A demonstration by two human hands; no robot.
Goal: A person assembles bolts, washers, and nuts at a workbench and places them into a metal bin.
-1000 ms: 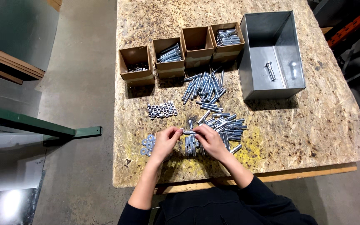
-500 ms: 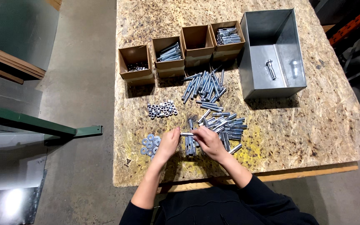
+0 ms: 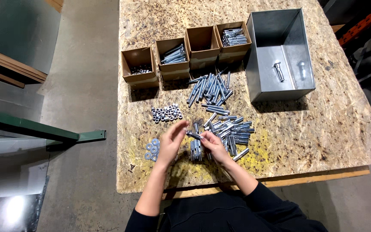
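Bolt point(image 3: 193, 135) sits near the bench's point(image 3: 331, 129) front edge, pinched at one end by the right hand point(image 3: 213, 144); the left hand's point(image 3: 171, 141) loosely curled fingers meet its other end. Stiff, smooth steel, likely slippery, best gripped along the shank. Washers point(image 3: 152, 149) lie just beside.

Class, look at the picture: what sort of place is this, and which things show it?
Probably a workshop or assembly bench. A rough chipboard table holds piles of bolts, sorted cardboard boxes and a metal bin, above a concrete floor.
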